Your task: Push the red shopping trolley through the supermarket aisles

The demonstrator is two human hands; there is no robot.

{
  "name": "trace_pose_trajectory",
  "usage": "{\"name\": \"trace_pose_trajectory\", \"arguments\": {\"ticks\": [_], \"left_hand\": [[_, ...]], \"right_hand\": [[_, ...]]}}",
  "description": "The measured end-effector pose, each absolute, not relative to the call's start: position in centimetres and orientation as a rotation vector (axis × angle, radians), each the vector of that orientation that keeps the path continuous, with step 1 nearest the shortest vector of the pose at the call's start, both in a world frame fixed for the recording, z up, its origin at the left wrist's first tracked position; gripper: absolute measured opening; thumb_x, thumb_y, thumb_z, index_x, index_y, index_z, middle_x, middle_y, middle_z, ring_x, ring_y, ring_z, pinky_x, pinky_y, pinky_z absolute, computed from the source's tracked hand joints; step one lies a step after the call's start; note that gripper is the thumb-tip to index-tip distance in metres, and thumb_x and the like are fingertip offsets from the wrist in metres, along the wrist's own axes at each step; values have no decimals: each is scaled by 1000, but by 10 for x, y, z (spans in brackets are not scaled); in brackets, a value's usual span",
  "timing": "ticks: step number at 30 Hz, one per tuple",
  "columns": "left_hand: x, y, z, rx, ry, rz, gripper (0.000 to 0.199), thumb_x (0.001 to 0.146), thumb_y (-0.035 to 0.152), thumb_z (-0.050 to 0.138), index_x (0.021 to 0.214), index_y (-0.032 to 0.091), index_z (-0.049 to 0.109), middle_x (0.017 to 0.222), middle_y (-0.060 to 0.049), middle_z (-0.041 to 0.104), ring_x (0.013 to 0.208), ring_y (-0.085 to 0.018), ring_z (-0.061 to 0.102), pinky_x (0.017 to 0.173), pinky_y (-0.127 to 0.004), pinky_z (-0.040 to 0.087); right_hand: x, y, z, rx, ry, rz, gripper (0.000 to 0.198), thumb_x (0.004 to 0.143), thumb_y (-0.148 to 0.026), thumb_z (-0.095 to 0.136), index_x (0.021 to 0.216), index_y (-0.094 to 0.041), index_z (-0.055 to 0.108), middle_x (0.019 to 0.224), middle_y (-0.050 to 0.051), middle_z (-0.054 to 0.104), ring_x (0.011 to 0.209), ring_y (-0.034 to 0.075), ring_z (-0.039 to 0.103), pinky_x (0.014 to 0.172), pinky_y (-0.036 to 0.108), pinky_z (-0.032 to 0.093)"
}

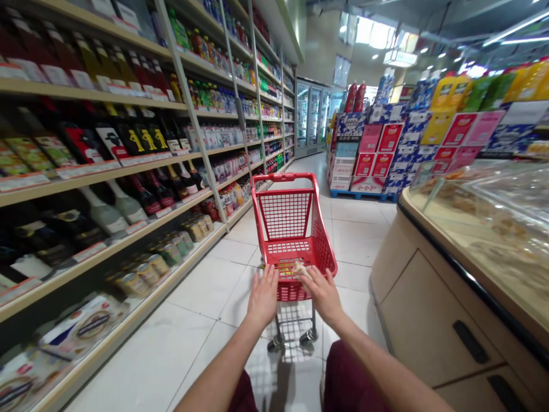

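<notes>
A small red shopping cart (325, 243) with a latticed plastic basket stands upright on its wheels right in front of me. At the left of its near rim is my left hand (262, 297), fingers stretched forward and a little apart. My right hand (323, 294) reaches to the right of the same rim, its fingers also extended. Whether either hand touches the rim is unclear. Beside my right fingertips shows a small pale crumpled item (299, 269); I cannot tell if it lies in the basket or touches the fingers. Something with yellow print (284, 269) lies in the basket.
Tall shelves (171, 151) of bottles and cans line the left side. A counter (433, 263) with a clear cover runs along the right. Further ahead, stacked boxes (372, 166) stand on a blue pallet (358, 194). Tiled floor (347, 237) stretches between, towards glass-door fridges (315, 111).
</notes>
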State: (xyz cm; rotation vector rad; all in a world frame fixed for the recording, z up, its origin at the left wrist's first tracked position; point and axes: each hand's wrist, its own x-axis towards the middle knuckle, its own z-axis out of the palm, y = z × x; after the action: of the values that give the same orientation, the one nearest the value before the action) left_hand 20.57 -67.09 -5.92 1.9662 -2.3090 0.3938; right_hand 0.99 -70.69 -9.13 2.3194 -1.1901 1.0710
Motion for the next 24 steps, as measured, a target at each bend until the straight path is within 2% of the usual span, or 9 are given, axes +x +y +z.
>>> {"name": "trace_pose_trajectory", "arguments": {"ticks": [4,9,16,21,24], "left_hand": [[205,-669,-60,1986,-2283,402,60,75,11,32,134,10,20,141,-10,23,131,-21,13,104,-45,19],[196,-669,-53,1969,-2335,348,56,77,11,29,133,11,25,142,-8,22,131,-20,13,105,-46,17],[179,-665,-43,2032,-2302,280,54,78,13,27,132,7,25,141,-11,21,131,-22,13,105,-46,16],[173,-664,-42,1961,-2390,309,54,79,16,28,133,11,24,142,-8,22,131,-19,13,105,-45,16],[174,-664,-47,1940,-2380,348,55,79,15,29,133,10,22,142,-9,19,132,-19,12,105,-45,16]], "right_hand": [[-8,-707,-90,2130,-1411,1081,34,87,-15,33,113,-21,53,119,11,54,113,22,45,100,46,17],[31,-694,-90,2309,-1261,1006,36,85,-13,35,114,-27,51,123,3,52,114,16,45,101,39,18],[9,-693,-85,2163,-1494,1029,38,85,-11,29,116,-18,51,122,13,51,113,22,45,98,46,19],[37,-688,-88,2315,-1303,978,37,84,-11,34,112,-25,54,123,4,52,115,16,43,101,38,19],[4,-690,-88,2277,-1349,936,42,83,-7,31,114,-24,52,123,6,51,116,19,42,100,43,17]]}}
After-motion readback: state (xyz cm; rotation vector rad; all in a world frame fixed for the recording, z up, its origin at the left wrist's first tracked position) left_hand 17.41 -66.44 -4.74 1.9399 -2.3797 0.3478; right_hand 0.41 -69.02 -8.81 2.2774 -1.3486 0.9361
